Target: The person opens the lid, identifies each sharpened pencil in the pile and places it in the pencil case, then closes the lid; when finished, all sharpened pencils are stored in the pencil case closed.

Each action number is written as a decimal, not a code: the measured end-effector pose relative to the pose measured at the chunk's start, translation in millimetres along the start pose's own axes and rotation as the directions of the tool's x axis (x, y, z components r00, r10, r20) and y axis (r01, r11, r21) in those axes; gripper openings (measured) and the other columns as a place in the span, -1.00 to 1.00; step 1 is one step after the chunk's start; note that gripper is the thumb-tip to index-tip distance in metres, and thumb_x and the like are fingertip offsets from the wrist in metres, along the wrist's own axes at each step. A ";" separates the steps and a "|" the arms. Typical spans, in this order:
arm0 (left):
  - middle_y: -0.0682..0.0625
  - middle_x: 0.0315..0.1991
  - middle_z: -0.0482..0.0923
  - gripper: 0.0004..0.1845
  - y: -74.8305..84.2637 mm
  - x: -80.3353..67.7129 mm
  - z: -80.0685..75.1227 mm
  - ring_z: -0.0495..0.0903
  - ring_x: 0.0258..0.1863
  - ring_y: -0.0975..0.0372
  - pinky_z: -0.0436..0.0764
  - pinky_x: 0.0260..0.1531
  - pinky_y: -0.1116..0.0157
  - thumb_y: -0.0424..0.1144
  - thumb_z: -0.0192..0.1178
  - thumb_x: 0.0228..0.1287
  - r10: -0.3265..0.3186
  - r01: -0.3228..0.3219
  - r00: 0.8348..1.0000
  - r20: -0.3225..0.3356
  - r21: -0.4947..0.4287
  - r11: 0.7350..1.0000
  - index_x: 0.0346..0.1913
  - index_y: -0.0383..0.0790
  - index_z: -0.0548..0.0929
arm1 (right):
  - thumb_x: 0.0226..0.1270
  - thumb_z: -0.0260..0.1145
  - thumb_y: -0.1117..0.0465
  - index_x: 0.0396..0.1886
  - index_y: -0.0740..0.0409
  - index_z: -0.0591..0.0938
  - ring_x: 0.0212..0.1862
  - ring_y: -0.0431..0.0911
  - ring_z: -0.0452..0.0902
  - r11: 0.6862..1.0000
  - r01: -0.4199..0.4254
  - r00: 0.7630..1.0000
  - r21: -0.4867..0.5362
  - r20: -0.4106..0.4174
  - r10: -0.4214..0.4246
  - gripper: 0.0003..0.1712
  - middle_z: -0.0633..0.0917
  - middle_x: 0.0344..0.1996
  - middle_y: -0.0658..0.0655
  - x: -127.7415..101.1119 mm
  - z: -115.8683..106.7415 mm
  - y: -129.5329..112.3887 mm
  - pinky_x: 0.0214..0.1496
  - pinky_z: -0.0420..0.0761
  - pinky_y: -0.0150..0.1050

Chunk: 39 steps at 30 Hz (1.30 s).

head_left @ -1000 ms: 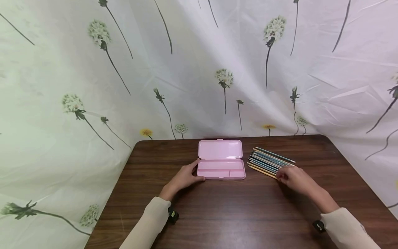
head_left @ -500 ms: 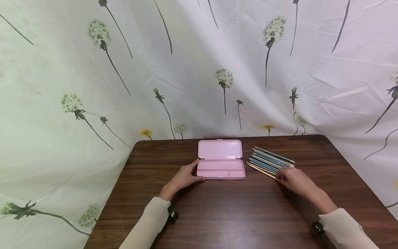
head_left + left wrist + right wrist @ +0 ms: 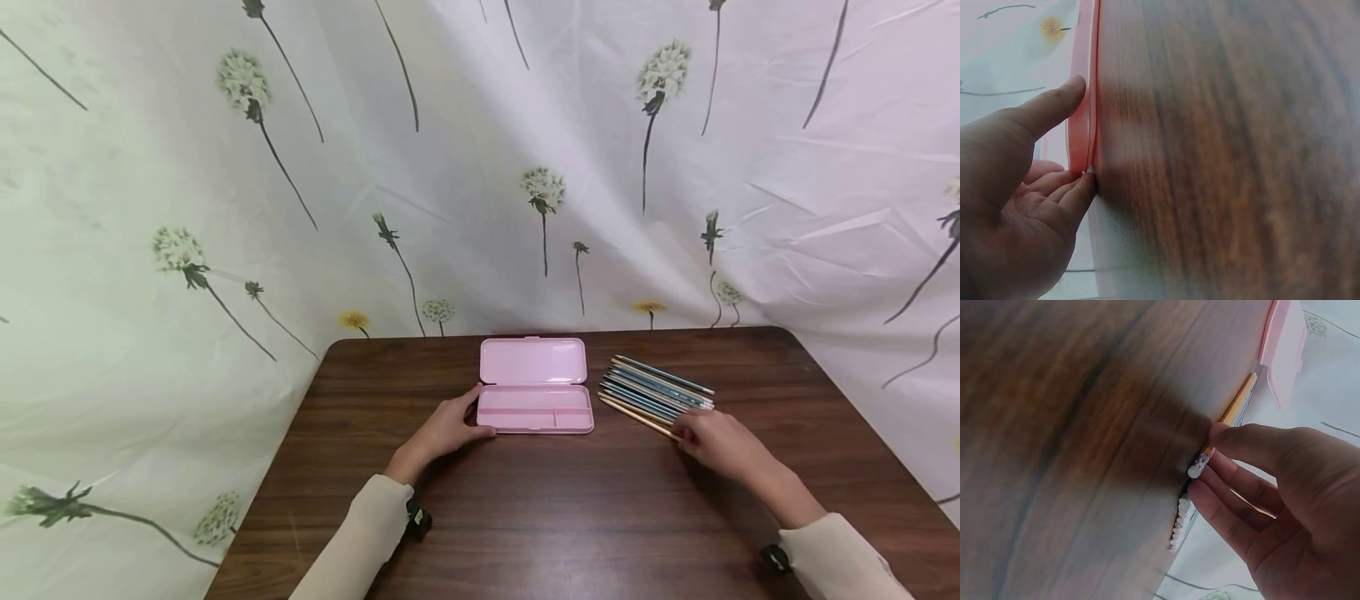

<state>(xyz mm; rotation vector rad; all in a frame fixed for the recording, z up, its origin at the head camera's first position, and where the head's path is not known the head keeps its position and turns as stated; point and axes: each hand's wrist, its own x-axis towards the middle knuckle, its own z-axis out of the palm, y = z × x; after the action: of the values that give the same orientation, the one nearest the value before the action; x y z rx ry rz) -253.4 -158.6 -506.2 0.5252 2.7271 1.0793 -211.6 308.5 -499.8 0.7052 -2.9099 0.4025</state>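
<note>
None of the pencils (image 3: 651,392) lies in the pink case (image 3: 525,398), so from where I stand the work looks barely begun. The case already rests unfolded on the wooden table (image 3: 525,517), its lid (image 3: 532,361) laid back on the far side, and both the long rear compartment and the divided front row show bare pink. Just to the right, the pencils lie slantwise, packed side by side, all of them yet to be dealt with.

The left hand (image 3: 444,427) spans the near-left end of the case, thumb against the front wall and fingers along the side, gripping it. The right hand (image 3: 716,442) has thumb and fingers closed in a pinch on the nearest yellow pencil (image 3: 1233,414), close to its eraser (image 3: 1195,470); I cannot tell whether it is off the table.

A flower-printed cloth (image 3: 465,167) hangs behind. Nothing seems to block the short stretch between pencils and case, though the pencils sit so tightly that a neighbour could get dragged along, and the dividing walls may catch a tip.
</note>
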 end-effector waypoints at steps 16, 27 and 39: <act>-0.27 0.66 0.21 -0.01 1.4 0.5 0.0 0.33 0.61 -0.05 0.42 0.53 -0.04 -0.04 0.49 0.37 0.002 -0.002 1.000 0.000 -0.003 1.000 0.67 -0.35 0.19 | 0.18 0.56 0.41 -0.32 0.11 0.78 -0.38 -0.29 0.48 0.998 -0.059 0.998 0.030 -0.004 0.059 -0.85 0.66 -0.45 -0.11 -15.9 -2.4 9.1 -0.37 0.54 -0.24; -0.27 0.65 0.23 -0.01 0.6 0.9 0.6 0.33 0.61 -0.05 0.42 0.53 -0.03 -0.03 0.48 0.38 0.009 -0.009 1.000 -0.002 0.003 1.000 0.68 -0.33 0.19 | 0.10 0.56 0.45 -0.30 0.12 0.80 -0.42 -0.37 0.37 0.999 -0.007 0.990 0.054 -0.142 0.015 -0.79 0.56 -0.50 -0.16 -17.4 -6.8 7.8 -0.44 0.39 -0.33; -0.25 0.66 0.22 -0.01 -2.0 2.2 1.0 0.32 0.62 -0.04 0.40 0.55 -0.03 -0.01 0.46 0.40 0.004 -0.004 1.000 0.005 0.023 1.000 0.69 -0.31 0.17 | 0.14 0.53 0.56 -0.22 0.16 0.88 -0.43 -0.43 0.38 0.979 0.127 0.945 0.162 -0.320 -0.070 -0.72 0.63 -0.44 -0.14 3.3 -34.4 1.4 -0.47 0.44 -0.42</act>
<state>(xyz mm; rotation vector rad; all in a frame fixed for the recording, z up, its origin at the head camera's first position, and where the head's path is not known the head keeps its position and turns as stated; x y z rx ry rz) -255.6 -158.4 -508.4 0.5359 2.7388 1.0474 -213.3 318.0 -466.6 0.7323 -2.5500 0.7038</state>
